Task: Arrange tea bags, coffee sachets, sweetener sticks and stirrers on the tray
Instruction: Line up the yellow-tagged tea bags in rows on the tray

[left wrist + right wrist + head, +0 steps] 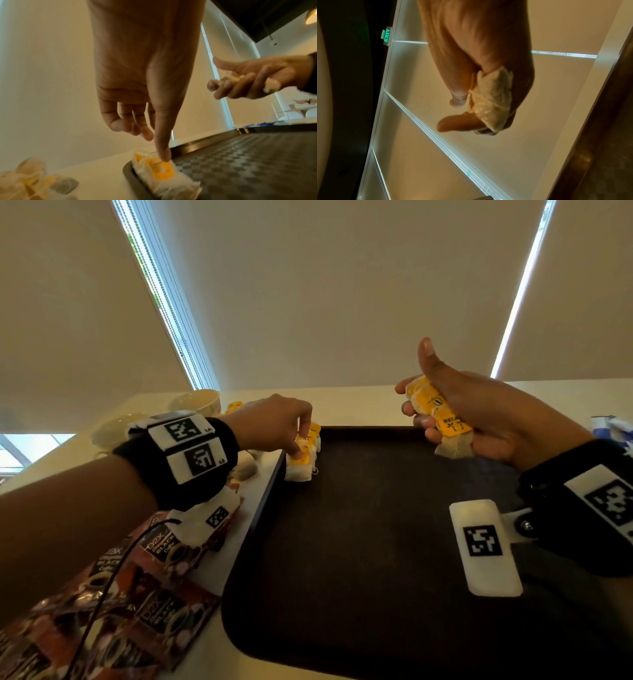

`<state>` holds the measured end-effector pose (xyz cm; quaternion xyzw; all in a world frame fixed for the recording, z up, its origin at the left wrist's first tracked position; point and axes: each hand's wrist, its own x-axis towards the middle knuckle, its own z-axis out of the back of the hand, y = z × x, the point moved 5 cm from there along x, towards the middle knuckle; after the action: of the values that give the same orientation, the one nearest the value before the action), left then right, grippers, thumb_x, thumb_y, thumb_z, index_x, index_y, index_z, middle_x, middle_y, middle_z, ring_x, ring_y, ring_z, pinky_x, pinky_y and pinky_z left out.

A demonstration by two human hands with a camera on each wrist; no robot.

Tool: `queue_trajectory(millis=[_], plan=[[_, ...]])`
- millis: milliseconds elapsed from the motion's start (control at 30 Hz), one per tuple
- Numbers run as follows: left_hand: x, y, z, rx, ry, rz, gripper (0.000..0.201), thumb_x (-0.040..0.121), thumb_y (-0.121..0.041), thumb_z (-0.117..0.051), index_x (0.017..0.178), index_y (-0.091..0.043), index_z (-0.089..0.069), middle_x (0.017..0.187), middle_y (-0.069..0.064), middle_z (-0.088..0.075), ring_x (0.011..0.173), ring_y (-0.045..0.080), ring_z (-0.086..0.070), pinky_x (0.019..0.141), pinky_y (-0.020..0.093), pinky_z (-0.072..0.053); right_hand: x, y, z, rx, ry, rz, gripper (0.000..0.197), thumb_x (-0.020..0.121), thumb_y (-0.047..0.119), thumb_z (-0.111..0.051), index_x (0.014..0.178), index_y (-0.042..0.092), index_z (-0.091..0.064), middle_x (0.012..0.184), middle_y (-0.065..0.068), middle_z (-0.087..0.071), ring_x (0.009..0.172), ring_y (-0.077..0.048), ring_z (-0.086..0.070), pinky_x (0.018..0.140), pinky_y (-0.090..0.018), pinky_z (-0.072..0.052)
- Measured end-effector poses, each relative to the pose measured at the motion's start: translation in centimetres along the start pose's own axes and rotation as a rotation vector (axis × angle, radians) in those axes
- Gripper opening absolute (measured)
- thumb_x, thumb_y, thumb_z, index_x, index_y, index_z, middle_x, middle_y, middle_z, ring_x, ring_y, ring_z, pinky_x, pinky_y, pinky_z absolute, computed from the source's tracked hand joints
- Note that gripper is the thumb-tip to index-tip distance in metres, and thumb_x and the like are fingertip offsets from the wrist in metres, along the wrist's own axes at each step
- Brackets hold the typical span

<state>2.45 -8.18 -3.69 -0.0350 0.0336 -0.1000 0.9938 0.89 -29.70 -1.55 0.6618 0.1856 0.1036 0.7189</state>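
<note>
In the head view a dark tray (359, 559) fills the lower centre and right of the frame, lying on a pale tabletop (359, 405). At the tray's upper left corner sit two tea bags with yellow tags (303, 455), just inside the rim. The left hand (274, 422) reaches in from the left, and its fingers (162, 151) point downward; one fingertip touches the nearer bag's yellow tag while the other fingers hang loosely curled, gripping nothing. The right hand (479, 409), at the right of the frame above the tray's far edge, holds a bundle of tea bags (442, 416) with its fingers curled round them and the thumb raised. In the lower left lie black coffee sachets (113, 594) on the tabletop beside the tray. More loose tea bags (34, 180) lie on the tabletop left of the tray, and pale bowls (195, 402) stand in the upper left behind the left wrist.
</note>
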Motion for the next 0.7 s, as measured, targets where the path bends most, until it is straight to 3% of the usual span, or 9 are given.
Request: queue_trajectory(millis=[133,233,333,567,700], plan=[[-0.8,-0.6,0.0,0.011,0.057,-0.049,0.025,0.076,-0.027,-0.077,0.080,-0.025,-0.052,0.080,-0.014,-0.046,0.079,0.007,-0.044,0.065,0.018,-0.036,-0.1,0.0,-0.1,-0.011,-0.005,-0.003,0.058,0.082,0.067,-0.036,0.100,0.017,-0.057,0.075,-0.003,-0.055,0.042,-0.004,-0.052,0.041,-0.017,-0.045],[-1.1,-1.1,-0.9,0.106,0.064,-0.086,0.024,0.077,-0.029,-0.075,0.087,-0.024,-0.053,0.081,-0.015,-0.044,0.078,0.006,-0.042,0.064,0.020,-0.034,-0.1,0.0,-0.2,-0.006,-0.005,-0.006,0.058,0.082,0.067,-0.036,0.101,0.016,-0.058,0.073,-0.003,-0.055,0.042,-0.005,-0.051,0.040,-0.017,-0.045],[-1.1,-1.4,-1.8,0.179,0.080,-0.110,0.023,0.080,-0.023,-0.073,0.099,-0.019,-0.062,0.089,-0.009,-0.049,0.084,0.009,-0.046,0.072,0.021,-0.035,-0.1,0.0,-0.2,0.005,-0.005,-0.002,0.059,0.082,0.067,-0.037,0.100,0.015,-0.058,0.072,-0.003,-0.056,0.042,-0.005,-0.051,0.041,-0.017,-0.045],[-1.0,-1.4,-2.4,0.198,0.103,-0.092,0.023,0.079,-0.016,-0.071,0.101,-0.018,-0.063,0.098,-0.002,-0.058,0.091,0.015,-0.054,0.083,0.030,-0.048,-0.1,0.0,-0.1,0.007,-0.007,-0.009,0.059,0.083,0.067,-0.036,0.101,0.015,-0.058,0.072,-0.003,-0.056,0.043,-0.005,-0.051,0.040,-0.018,-0.045],[-1.1,-2.1,-1.2,0.219,0.138,-0.099,0.026,0.081,-0.026,-0.071,0.106,-0.019,-0.064,0.095,-0.007,-0.052,0.087,0.010,-0.049,0.073,0.021,-0.040,-0.1,0.1,-0.1,0.020,-0.004,-0.013,0.060,0.083,0.067,-0.036,0.101,0.015,-0.058,0.072,-0.003,-0.056,0.044,-0.005,-0.050,0.040,-0.018,-0.046]])
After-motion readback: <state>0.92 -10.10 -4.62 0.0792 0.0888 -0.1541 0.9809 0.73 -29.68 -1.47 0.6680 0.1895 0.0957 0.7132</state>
